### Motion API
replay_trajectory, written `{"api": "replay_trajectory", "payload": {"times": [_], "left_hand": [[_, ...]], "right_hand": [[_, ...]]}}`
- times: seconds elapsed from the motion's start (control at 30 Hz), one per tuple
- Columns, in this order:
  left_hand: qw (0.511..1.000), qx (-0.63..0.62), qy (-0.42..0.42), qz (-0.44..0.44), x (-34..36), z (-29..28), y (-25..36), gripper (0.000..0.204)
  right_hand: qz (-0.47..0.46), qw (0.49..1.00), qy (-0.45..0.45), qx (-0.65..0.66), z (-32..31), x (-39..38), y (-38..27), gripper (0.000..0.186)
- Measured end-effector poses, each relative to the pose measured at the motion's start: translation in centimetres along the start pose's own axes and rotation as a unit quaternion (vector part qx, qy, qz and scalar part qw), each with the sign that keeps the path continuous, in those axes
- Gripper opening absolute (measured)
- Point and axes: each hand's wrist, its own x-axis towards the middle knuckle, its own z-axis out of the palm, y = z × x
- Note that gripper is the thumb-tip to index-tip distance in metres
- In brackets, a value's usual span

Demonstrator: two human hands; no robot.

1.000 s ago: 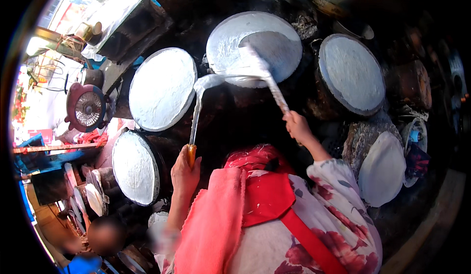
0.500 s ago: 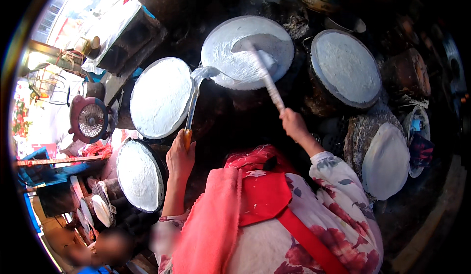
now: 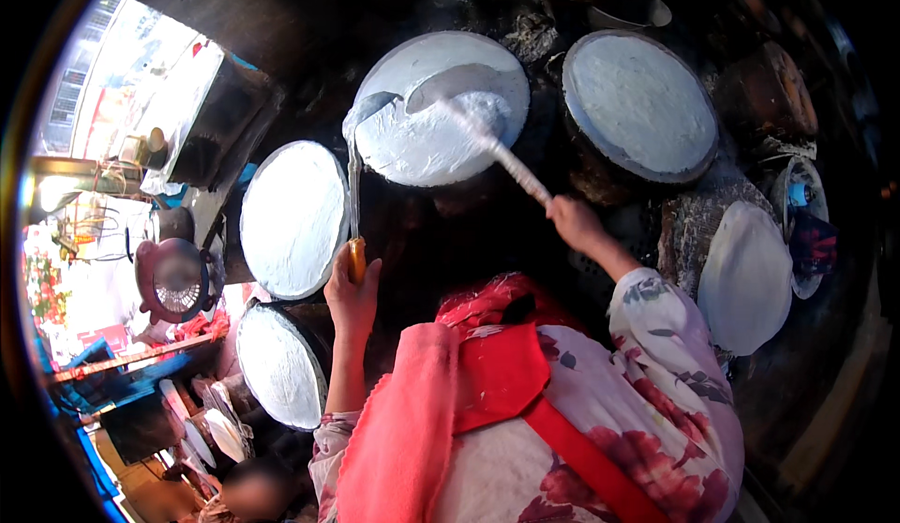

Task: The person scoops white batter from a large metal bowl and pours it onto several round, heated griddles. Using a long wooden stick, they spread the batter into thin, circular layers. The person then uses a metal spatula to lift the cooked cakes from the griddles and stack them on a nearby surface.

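Observation:
My left hand (image 3: pixel 352 289) grips the orange handle of a long metal tool (image 3: pixel 355 195). Its bent head, coated in white paste, reaches over the left edge of the middle round plate (image 3: pixel 412 153). In my right hand (image 3: pixel 581 226) is a pale stick (image 3: pixel 520 171), slanting up and left onto the same plate. Motion blurs the stick's far end, so its shape there is unclear. White, wet-looking batter (image 3: pixel 422 59) covers most of this plate, around a curved grey patch (image 3: pixel 455 81).
Two more white-coated round plates (image 3: pixel 292 218) (image 3: pixel 281 368) stand left, and another (image 3: pixel 642 106) stands right. A pale thin round sheet (image 3: pixel 745 279) leans at far right. At the left are a small dark red fan (image 3: pixel 175 277) and cluttered shelving. A blurred person (image 3: pixel 258 490) shows lower left.
The left tool's head has moved farther over the middle plate. The stick's angle has flattened, and the grey patch reaches farther left. The whole view has tilted slightly.

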Motion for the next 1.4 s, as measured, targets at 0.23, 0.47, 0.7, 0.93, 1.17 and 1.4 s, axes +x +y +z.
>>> {"api": "replay_trajectory", "payload": {"times": [0.23,0.47,0.7,0.93,1.17,1.4], "left_hand": [[0.999,-0.042,-0.018,-0.019,0.9,1.8,0.4,0.042],[0.968,-0.206,-0.022,-0.141,-0.8,1.5,0.1,0.041],[0.948,-0.261,-0.042,-0.178,-0.3,1.6,0.5,0.040],[0.904,-0.358,-0.038,-0.233,-0.8,1.1,0.4,0.034],[0.867,-0.438,-0.098,-0.218,-0.2,1.8,1.1,0.029],[0.839,-0.476,-0.120,-0.234,-1.1,0.6,2.4,0.029]], "right_hand": [[-0.062,0.997,0.038,-0.015,-0.1,3.2,-0.4,0.027],[0.051,0.995,0.086,-0.030,-1.8,9.2,2.0,0.030],[0.054,0.989,0.078,-0.113,-3.9,19.4,-4.4,0.021],[0.055,0.989,0.123,-0.056,-2.1,9.8,-2.9,0.020],[-0.024,0.987,0.030,-0.159,0.6,10.3,-6.7,0.015],[0.047,0.989,0.072,-0.123,-1.0,10.9,-4.8,0.018]]}}
